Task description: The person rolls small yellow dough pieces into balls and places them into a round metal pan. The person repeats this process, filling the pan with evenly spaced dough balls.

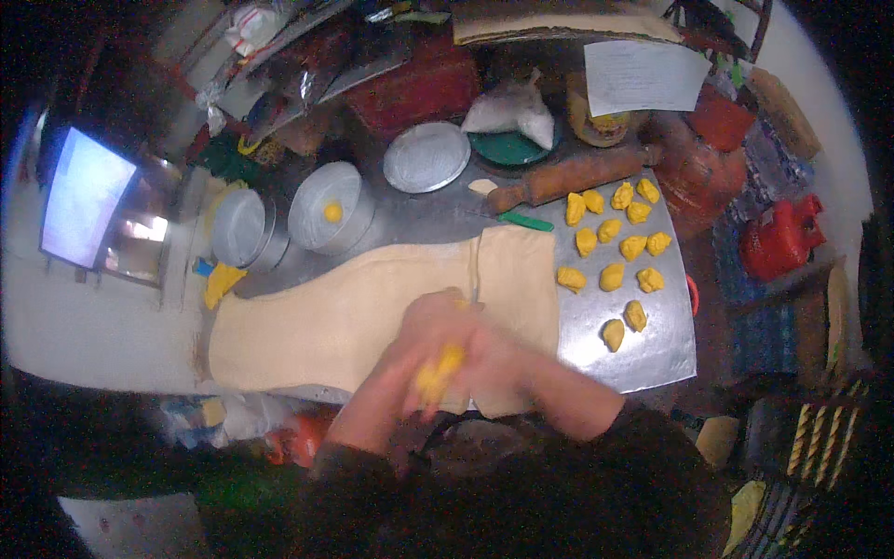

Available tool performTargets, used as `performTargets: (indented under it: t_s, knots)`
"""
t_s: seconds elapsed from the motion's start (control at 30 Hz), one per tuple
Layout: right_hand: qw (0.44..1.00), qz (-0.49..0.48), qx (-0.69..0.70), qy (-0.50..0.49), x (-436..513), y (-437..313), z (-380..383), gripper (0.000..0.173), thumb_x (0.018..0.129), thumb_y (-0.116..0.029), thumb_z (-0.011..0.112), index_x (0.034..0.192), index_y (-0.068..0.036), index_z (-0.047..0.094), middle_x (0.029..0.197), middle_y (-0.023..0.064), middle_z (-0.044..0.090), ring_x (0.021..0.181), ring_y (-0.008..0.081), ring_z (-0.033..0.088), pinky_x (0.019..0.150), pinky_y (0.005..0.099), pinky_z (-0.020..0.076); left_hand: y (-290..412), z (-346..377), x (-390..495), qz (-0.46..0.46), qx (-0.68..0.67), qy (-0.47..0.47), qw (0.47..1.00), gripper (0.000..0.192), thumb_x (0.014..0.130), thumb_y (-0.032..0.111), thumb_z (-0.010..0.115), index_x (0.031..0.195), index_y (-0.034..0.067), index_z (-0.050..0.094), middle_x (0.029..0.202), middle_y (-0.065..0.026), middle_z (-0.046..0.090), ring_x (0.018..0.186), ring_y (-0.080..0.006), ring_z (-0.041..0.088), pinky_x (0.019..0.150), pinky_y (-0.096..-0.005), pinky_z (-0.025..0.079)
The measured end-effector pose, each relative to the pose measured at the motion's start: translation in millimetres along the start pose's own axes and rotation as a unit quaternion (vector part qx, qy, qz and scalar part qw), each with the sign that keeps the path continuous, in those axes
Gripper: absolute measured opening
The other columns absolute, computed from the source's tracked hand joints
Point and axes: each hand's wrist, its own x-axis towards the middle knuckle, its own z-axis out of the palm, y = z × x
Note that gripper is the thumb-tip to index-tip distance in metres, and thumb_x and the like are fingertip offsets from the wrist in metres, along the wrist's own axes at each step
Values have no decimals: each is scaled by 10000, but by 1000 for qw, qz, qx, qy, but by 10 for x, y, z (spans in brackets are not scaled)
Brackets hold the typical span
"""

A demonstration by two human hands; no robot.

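Observation:
My left hand (429, 325) and my right hand (499, 356) are brought together in front of my body, both blurred by motion. A soft yellow lump (440, 374) shows between them, and its outline is smeared. Fingers overlap, so their exact grip is partly hidden. Beneath the hands lies a long, pale rolled dough sheet (307, 321). At its right end a separate dough piece (518, 272) is divided from it by a cut line. Several yellow lumps (611, 277) sit spaced apart on the metal tabletop (628, 370) to the right.
Behind the dough lie a green-handled knife (527, 221) and a wooden rolling pin (580, 178). A round metal pan (328, 223) holds a yellow ball. Nearby are a metal lid (427, 157), another pan (241, 227), a plastic bag (513, 115) and a yellow cloth (223, 281).

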Motion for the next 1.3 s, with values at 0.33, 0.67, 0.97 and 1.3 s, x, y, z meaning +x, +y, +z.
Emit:
performTargets:
  t_s: [0.33, 0.67, 0.97, 1.3]
  knots:
    - [948, -173, -13, 268, -523, -365, -1040, 244, 948, -274, 693, 835, -131, 531, 723, 11, 517, 530, 132, 499, 396, 263, 390, -1277, -567, -301, 98, -689, 59, 716, 614, 932, 9, 585, 1489, 197, 409, 1122, -152, 604, 723, -180, 615, 498, -257, 497]
    - [786, 49, -164, 594, 120, 1017, -181, 257, 953, -256, 698, 821, -152, 503, 587, -45, 418, 441, 98, 402, 375, 264, 316, -1545, -788, -377, 103, -407, 56, 906, 403, 886, 40, 694, 1273, 113, 610, 755, 26, 542, 495, -66, 441, 405, -237, 341]
    - [501, -148, -727, 446, 701, -145, 986, 512, 833, -25, 688, 1300, -65, 481, 1190, 111, 558, 1019, 199, 588, 811, 337, 494, -2177, -786, -492, 19, -395, -98, 913, 152, 905, 76, 668, 1053, 102, 687, 701, 41, 540, 517, -62, 470, 446, -259, 365]
    - [482, 281, -754, 347, 1307, 691, 42, 648, 857, -205, 747, 1427, -13, 506, 1342, 269, 597, 1221, 429, 590, 1046, 488, 473, -1915, -883, -565, 231, -304, -28, 924, 1032, 818, -21, 702, 1628, 225, 112, 931, -35, 622, 745, -142, 597, 650, -308, 533]
